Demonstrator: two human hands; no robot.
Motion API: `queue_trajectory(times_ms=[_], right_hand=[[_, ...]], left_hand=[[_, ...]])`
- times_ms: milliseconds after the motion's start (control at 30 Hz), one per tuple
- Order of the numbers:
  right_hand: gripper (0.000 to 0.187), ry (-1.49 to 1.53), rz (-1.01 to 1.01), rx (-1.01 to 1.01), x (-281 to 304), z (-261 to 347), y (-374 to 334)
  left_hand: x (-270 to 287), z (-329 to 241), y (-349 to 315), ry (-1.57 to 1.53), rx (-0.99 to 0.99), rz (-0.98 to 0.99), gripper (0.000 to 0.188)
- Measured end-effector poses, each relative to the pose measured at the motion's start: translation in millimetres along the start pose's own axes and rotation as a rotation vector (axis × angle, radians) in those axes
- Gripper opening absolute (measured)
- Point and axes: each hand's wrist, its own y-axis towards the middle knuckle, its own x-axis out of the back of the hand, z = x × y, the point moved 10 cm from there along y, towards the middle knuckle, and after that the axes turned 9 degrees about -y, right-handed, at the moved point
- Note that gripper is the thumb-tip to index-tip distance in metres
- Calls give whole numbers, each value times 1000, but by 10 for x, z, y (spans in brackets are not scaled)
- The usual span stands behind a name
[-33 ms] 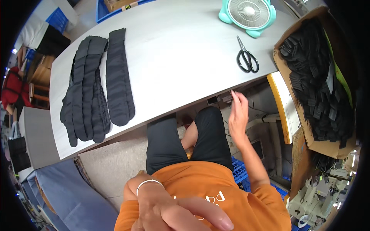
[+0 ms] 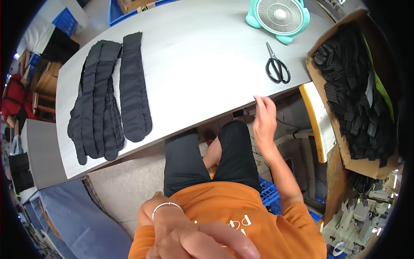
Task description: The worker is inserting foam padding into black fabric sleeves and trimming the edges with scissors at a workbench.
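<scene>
My right hand [image 2: 265,118] is at the table's front edge with its fingertips drawn together. A tiny dark sliver shows at the fingertips, too small to name. Close to the camera, at the bottom, my left hand [image 2: 189,239] has one digit stretched out to the right; its other fingers are cut off by the frame. A white bracelet [image 2: 167,203] circles that wrist. Scissors [image 2: 278,69] with black handles lie on the table [image 2: 194,64] beyond my right hand. On the left side lie a stack of black padded fabric strips [image 2: 97,99] and one separate strip [image 2: 134,90].
A cardboard box [image 2: 345,153] full of small black pieces stands at the right, beside a yellow-edged white panel [image 2: 317,123]. A turquoise fan [image 2: 280,15] is at the table's far right. A blue crate [image 2: 114,13] sits behind the table. At the far left a person [image 2: 43,39] stands.
My right hand has risen slightly, from below the table's front edge to the edge itself. My left hand has hardly moved, and the fabric strips and scissors lie as before.
</scene>
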Motion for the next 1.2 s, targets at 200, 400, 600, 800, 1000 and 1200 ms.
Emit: queue_trajectory(times_ms=[200,400,600,800,1000,1200], right_hand=[[37,-64,-48,109,-856,106,1068],[29,-127,45,72,-1328,102,1323],[33,-30,-52,92,-907,-122,1159],[37,-168,-115,57,314,-772,827],[45,-183,-528,-454,1901,-1882,252],[68,-280,-754,-295,2809,-1695,715]], left_hand=[[488,-516,63,236,-495,248,9],[2167,-244,519,1253,90,-54,26],[3232,315,414,1842,151,131,44],[3126,632,510,1857,201,187,48],[3097,963,573,1773,256,165,52],[2938,1285,557,1722,237,130,63]])
